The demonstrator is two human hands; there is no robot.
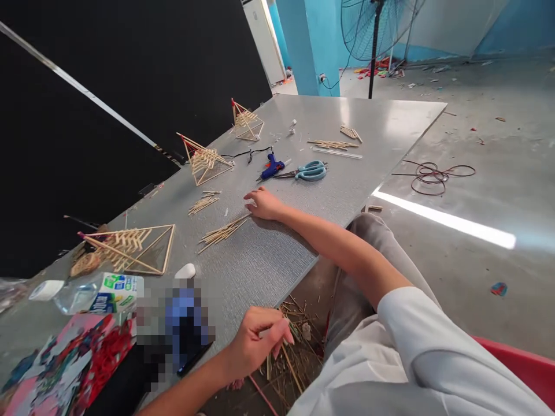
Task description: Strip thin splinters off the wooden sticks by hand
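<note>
Curling L hand (255, 342), palm part. hid.

Blocky pixels mask the dark thing (188, 326) beside the bottle (119, 293), whose small print is unreadable. The fan (363, 34) and red chair (515, 365) run out of frame. Whether the right hand (265, 205) touches the sticks (223, 233) cannot be told.
</note>
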